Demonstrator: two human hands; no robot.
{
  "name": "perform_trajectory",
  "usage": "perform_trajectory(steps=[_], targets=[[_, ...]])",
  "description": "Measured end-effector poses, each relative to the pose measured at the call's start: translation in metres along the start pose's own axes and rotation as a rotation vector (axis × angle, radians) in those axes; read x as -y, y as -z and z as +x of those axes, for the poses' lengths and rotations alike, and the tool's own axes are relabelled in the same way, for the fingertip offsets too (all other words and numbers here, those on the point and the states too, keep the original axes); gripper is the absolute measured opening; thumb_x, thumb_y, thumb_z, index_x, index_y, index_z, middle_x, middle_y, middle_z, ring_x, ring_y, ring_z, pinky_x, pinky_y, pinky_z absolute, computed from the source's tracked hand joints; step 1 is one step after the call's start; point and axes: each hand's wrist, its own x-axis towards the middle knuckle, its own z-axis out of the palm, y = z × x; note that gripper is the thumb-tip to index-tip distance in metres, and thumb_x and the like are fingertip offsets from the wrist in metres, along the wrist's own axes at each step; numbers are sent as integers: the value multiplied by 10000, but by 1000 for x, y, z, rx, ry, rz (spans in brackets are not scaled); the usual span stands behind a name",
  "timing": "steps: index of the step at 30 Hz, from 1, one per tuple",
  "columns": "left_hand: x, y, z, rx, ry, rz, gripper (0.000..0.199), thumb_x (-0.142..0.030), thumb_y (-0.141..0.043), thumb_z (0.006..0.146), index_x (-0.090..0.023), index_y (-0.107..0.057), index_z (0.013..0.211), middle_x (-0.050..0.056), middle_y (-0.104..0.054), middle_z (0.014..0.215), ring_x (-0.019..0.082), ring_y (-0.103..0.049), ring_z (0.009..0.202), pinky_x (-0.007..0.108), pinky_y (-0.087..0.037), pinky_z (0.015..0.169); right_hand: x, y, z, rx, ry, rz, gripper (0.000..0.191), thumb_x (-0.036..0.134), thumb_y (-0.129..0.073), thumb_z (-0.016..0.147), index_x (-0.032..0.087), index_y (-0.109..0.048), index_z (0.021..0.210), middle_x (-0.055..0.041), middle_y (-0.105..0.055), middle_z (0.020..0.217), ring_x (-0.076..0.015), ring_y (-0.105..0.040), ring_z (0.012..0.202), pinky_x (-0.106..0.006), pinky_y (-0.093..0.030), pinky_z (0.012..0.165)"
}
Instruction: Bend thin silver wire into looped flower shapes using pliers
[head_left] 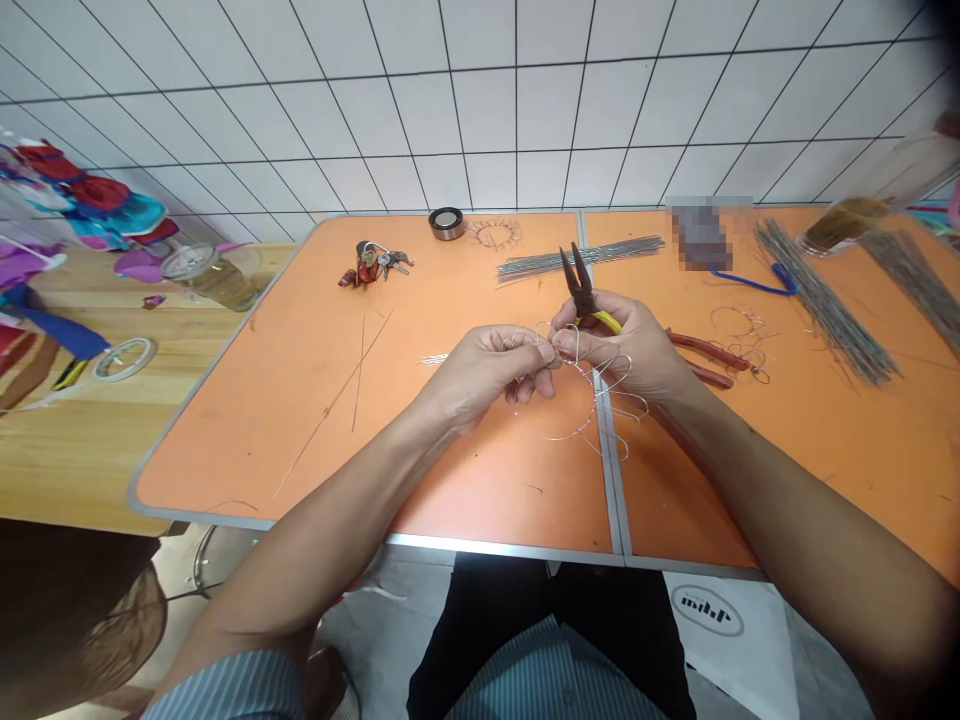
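Striped shirt (555, 675) nearest, left grip (487, 372) pinches looped wire (595, 405) while right grip (637, 345) clamps it and yellow-handled pliers (580, 288).

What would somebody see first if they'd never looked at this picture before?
Probably the bright orange table, spread across the middle. Over it, the left hand and right hand hold a loopy wire ring, with yellow-handled pliers poking up from the right hand. Keys lie near the table's far left corner.
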Motion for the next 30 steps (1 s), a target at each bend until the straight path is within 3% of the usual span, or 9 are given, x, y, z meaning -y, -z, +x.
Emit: perform_trajectory(steps=[5,9,13,16,22,30], targets=[[3,-2,1,-23,13,-32,198,-318,-799,853,-165,-716,759,36,-743,645,73,-546,467,209,-398,481,-4,2,1,32,-28,40,421,464,-1062,695,242,-786,921,-2,-708,841,-167,-634,779,-313,-544,724],[2,-3,0,-112,-28,-30,161,-297,-785,857,-179,-704,784,29,-757,656,89,-590,472,218,-435,501,-2,5,3,13,-99,122,363,440,-1015,783,233,-803,992,-21,-756,923,-144,-634,772,-291,-545,725],[-1,-4,-1,-189,-90,-16,164,-306,-785,865,-183,-705,792,30,-778,691,98,-613,494,225,-467,520,7,8,3,-17,-140,156,410,591,-916,863,215,-795,972,-74,-789,996,-164,-645,749,-305,-534,645],[0,-5,-1,-219,-119,-17,168,-311,-782,872,-183,-711,789,26,-782,708,92,-610,510,221,-468,529,14,8,0,-23,-101,29,478,673,-901,851,219,-787,950,-82,-783,993,-174,-640,747,-318,-512,621],[3,-5,1,-222,-62,-104,163,-312,-818,810,-177,-730,794,25,-777,782,84,-619,561,207,-450,515,14,4,-5,-63,-78,-175,345,442,-1013,788,249,-770,939,3,-632,764,-152,-560,663,-310,-461,581],[8,-3,4,-223,-52,-206,171,-270,-857,738,-170,-724,778,-3,-712,797,64,-585,580,200,-458,523,11,3,-5,-52,-83,-215,212,339,-945,848,241,-779,936,4,-611,701,-150,-556,624,-302,-442,531]])
